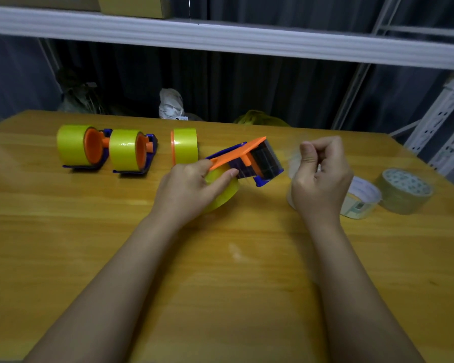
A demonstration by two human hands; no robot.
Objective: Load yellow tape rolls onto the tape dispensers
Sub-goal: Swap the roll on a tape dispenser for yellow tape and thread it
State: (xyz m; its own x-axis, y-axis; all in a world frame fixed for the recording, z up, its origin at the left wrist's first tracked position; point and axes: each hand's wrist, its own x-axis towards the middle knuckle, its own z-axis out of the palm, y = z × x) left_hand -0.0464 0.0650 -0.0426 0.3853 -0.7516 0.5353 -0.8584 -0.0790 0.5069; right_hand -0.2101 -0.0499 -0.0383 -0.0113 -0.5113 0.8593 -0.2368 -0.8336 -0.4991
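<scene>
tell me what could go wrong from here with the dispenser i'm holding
1. The right hand pinches something blurred, probably the tape end; if it slips, the tape may stick to itself.
2. The left hand holds the dispenser tilted, toothed end toward the right hand's fingers, which could get nicked.
3. The held yellow roll may slip off.

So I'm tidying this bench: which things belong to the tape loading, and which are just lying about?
In the job:
- dispenser and yellow roll, gripped by the left hand
- two loaded dispensers
- third yellow roll

Lying about:
- brownish tape roll
- white roll
- bags behind the table
</scene>
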